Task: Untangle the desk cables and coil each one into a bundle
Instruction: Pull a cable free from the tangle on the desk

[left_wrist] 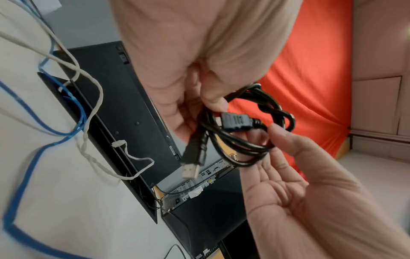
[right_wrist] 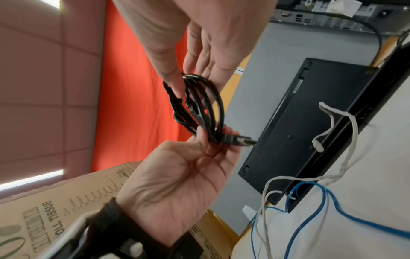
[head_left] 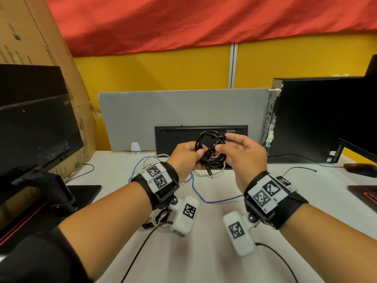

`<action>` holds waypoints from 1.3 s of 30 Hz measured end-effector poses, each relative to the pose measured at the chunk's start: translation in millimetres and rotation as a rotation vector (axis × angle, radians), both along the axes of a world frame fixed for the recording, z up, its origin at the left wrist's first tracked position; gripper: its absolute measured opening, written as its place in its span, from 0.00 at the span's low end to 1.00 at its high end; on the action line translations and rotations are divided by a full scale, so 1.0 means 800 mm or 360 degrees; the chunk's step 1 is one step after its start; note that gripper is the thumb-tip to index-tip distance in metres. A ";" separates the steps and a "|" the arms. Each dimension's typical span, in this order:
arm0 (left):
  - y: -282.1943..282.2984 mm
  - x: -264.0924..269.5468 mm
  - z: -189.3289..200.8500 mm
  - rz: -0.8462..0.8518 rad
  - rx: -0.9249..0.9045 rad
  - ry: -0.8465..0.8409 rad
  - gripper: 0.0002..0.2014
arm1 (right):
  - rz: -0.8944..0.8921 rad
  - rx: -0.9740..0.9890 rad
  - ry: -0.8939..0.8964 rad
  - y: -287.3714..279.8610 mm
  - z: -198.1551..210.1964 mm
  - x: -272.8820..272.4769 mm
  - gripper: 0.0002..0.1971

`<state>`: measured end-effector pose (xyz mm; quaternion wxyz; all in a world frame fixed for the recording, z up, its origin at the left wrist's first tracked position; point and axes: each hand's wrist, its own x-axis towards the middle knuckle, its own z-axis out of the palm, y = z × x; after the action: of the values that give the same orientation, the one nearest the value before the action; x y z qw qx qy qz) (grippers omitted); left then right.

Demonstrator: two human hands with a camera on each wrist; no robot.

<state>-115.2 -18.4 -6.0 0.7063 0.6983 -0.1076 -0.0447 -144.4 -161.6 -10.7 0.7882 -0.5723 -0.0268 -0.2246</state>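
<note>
A black cable (head_left: 212, 158) wound into a small coil hangs in the air above the desk, held between both hands. My left hand (head_left: 195, 153) pinches its left side, and a USB plug (left_wrist: 190, 169) dangles below the fingers. My right hand (head_left: 222, 144) pinches the coil's right side, thumb (right_wrist: 175, 84) on the strands near the second connector (left_wrist: 237, 121). A blue cable (head_left: 195, 193) and a white cable (head_left: 201, 175) lie loose and crossed on the white desk (head_left: 204, 252) beneath the hands.
A black keyboard (head_left: 179, 137) leans upright against the grey divider (head_left: 183, 107). A PC tower (head_left: 316, 119) stands right, a monitor (head_left: 36, 129) and cardboard box (head_left: 30, 37) left. A mouse (head_left: 359, 167) lies far right. A small cable heap (head_left: 159, 217) sits under my left wrist.
</note>
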 end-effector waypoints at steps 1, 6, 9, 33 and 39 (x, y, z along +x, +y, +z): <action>0.002 -0.001 0.000 -0.0044 -0.0007 -0.0004 0.14 | 0.0040 0.0010 -0.0011 -0.001 0.001 0.000 0.19; 0.006 0.000 -0.001 -0.0141 -0.0110 0.0014 0.13 | 0.0249 0.0137 -0.0020 -0.009 0.004 0.001 0.15; 0.008 0.003 0.001 -0.0171 -0.0170 0.0043 0.12 | 0.0560 0.0228 0.0018 -0.014 0.008 -0.001 0.11; 0.053 -0.006 -0.001 0.0038 0.0378 0.0261 0.08 | 0.0987 -0.0832 0.0560 -0.008 -0.024 -0.004 0.14; 0.078 -0.003 0.000 0.0042 0.0781 0.0231 0.06 | 0.0968 -0.0639 0.0896 0.014 -0.033 -0.002 0.07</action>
<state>-117.9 43.8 -6.3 0.5220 0.8451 -0.0335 -0.1103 -146.0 -150.2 -37.1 0.6684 -0.7186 -0.0215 0.1908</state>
